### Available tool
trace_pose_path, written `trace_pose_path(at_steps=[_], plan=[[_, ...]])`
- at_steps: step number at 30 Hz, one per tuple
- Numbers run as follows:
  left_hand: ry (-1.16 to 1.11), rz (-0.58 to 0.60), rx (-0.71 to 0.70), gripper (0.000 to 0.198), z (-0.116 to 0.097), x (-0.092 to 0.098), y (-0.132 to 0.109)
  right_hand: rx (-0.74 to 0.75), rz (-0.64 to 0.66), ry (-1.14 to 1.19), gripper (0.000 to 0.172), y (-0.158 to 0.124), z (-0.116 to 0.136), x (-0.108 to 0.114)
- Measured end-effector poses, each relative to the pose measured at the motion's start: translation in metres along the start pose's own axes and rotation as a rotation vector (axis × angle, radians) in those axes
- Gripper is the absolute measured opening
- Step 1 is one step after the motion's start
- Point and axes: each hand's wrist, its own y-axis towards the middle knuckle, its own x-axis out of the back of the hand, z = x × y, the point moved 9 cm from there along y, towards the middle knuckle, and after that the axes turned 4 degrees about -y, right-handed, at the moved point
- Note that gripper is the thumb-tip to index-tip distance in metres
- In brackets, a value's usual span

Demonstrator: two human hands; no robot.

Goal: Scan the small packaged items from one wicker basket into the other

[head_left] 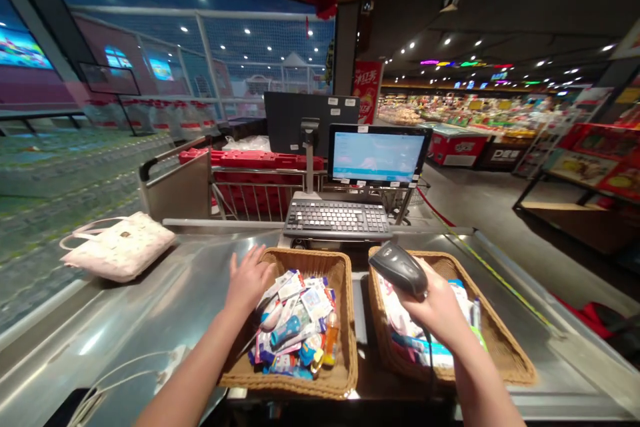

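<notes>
My right hand [435,303] grips a black handheld barcode scanner [399,268], its head pointing left and its cable hanging down. Beneath it stands the right wicker basket [505,347], which holds several packaged goods in white, blue and green. My left hand [249,280] lies with fingers stretched over the far left rim of the left wicker basket [346,320]. In that basket is a heap of small packaged items [295,320], mostly white and blue. A small amber bottle [331,340] lies at the heap's right side.
A keyboard [337,219] and a lit monitor [377,155] stand behind the baskets. On the metal counter [200,280] at left lie a pale handbag [120,247], white cables [125,367] and a dark phone [70,407]. Shopping carts [255,193] stand beyond.
</notes>
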Motion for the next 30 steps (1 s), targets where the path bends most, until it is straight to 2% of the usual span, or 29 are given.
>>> trace_pose_path(at_steps=[3, 6, 11, 14, 19, 24, 30], plan=[[-0.075, 0.052, -0.086, 0.035, -0.045, -0.006, 0.019, -0.055, -0.074, -0.029, 0.035, -0.003, -0.023, 0.025], [-0.125, 0.040, -0.187, 0.030, -0.098, -0.015, 0.034, -0.094, -0.141, -0.062, 0.031, -0.009, -0.044, 0.050], [-0.178, 0.091, -0.337, 0.029, -0.185, -0.052, 0.050, -0.121, -0.183, -0.131, 0.031, -0.022, -0.073, 0.081], [-0.189, 0.158, -0.428, 0.039, -0.238, -0.080, 0.056, -0.151, -0.201, -0.157, 0.032, -0.031, -0.090, 0.094], [-0.144, 0.281, -0.585, 0.070, -0.317, -0.127, 0.067, -0.169, -0.221, -0.164, 0.033, -0.042, -0.113, 0.113], [-0.084, 0.338, -0.696, 0.073, -0.362, -0.173, 0.078, -0.176, -0.237, -0.156, 0.030, -0.051, -0.132, 0.127], [-0.027, 0.405, -0.765, 0.075, -0.383, -0.215, 0.080, -0.226, -0.241, -0.159, 0.032, -0.060, -0.154, 0.131]])
